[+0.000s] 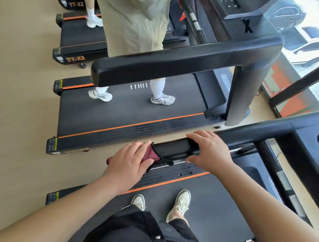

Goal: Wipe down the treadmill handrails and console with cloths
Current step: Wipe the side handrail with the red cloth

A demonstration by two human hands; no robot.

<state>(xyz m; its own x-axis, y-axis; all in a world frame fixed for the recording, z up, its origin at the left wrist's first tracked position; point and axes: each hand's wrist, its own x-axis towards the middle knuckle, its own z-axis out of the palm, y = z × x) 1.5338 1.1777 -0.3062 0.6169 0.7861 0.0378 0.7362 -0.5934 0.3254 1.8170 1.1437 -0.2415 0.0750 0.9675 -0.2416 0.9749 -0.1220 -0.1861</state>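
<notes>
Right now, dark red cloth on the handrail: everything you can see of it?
Soft-looking dark red cloth, apparently with black trim and a short black cord at one edge. It wraps the free end of the black handrail; the left hand holds it there and hides most of it, a corner showing past the wrist. The right hand grips the rail further along, clear of it.

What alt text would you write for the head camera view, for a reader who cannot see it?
A person's left hand holds a maroon cloth over the end of a black treadmill handrail while the right hand grips the rail further along. Their feet stand on the belt below; another person stands on the next treadmill.
</notes>
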